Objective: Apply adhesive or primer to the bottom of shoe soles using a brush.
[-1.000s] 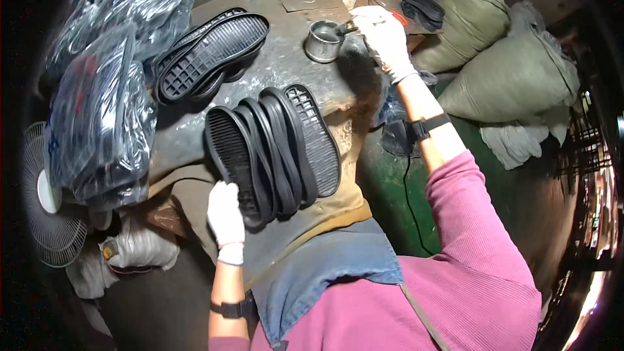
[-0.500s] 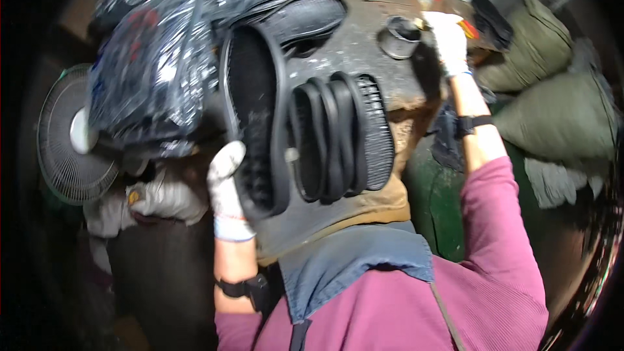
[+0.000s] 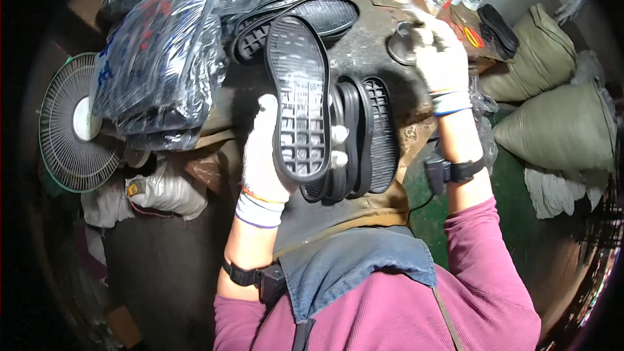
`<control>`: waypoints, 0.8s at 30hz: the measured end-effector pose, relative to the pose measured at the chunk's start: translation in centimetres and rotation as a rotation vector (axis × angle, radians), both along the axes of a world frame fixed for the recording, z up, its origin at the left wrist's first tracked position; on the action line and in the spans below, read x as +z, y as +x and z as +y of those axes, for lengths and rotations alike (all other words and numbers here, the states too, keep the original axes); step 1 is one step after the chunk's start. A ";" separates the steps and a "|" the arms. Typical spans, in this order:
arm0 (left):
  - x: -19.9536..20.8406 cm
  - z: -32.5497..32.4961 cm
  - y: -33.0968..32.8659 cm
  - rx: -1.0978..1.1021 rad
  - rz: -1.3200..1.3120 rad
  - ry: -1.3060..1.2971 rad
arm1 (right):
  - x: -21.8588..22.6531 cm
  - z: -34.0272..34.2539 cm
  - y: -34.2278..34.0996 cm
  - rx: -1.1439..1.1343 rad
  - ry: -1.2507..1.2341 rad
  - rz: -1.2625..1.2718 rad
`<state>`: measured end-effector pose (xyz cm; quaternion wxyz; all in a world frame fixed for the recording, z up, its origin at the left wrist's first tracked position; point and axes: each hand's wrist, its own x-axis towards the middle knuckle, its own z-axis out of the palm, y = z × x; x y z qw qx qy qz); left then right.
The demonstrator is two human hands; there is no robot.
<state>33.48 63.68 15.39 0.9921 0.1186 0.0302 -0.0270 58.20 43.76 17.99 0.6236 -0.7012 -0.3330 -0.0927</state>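
Gripped in my gloved left hand (image 3: 261,149) is a black shoe sole (image 3: 300,101), upright, its ribbed and gridded side toward me. White fingertips show past its right edge. Just behind and to the right, several more black soles (image 3: 379,136) stand on edge in a row on the bench. My gloved right hand (image 3: 442,58) is beside a small grey metal cup (image 3: 401,44), fingers curled. A pale, blurred thing juts up from those fingers; its kind cannot be made out.
More soles (image 3: 325,16) lie at the back of the bench (image 3: 364,58), next to plastic-wrapped packs (image 3: 162,58). A fan (image 3: 84,117) stands left. Orange-handled scissors (image 3: 473,38) and a dark sole (image 3: 499,29) lie at the right, near full green sacks (image 3: 552,117).
My left hand and its sole have moved right, with the sole's gridded side now in brighter light. My right hand has come nearer to me and left, from beyond the cup's right side.
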 end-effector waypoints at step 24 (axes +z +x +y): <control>-3.1 0.8 -1.2 0.141 -0.042 0.083 | -0.5 2.4 -16.4 0.537 -0.082 0.267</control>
